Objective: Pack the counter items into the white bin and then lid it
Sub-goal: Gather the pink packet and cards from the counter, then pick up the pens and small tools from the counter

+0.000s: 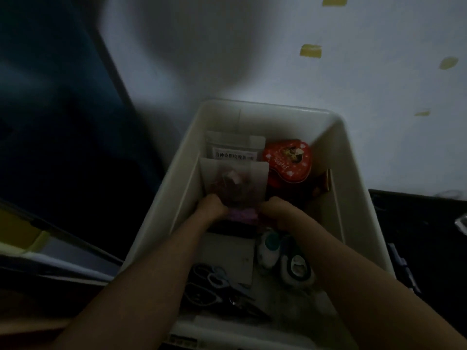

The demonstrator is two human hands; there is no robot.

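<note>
**Packing well advanced; lid not yet fitted**

The white bin [336, 157] is seen from above, open-topped, standing against a pale wall; no lid can be made out in the dim view. Both hands are inside it; the left hand [211, 207] and the right hand [276, 213] are closed on the lower corners of a clear pouch [235, 181] with dark reddish contents, which is held upright near the middle of the bin; a purple item [242, 215] lies just beneath the pouch, between the hands. Behind the pouch a second, labelled pouch [233, 147] stands against the far wall; beside it a red heart-shaped tin [288, 160] is lodged. Nearer the camera, scissors [217, 279], a white card [227, 256] and two small rounded gadgets [270, 248] are already stowed.

It is judged that most items have been packed and that the pouch is being seated; whether anything remains on the dark counter [419, 223] at the right cannot be told; lidding is outstanding.
</note>
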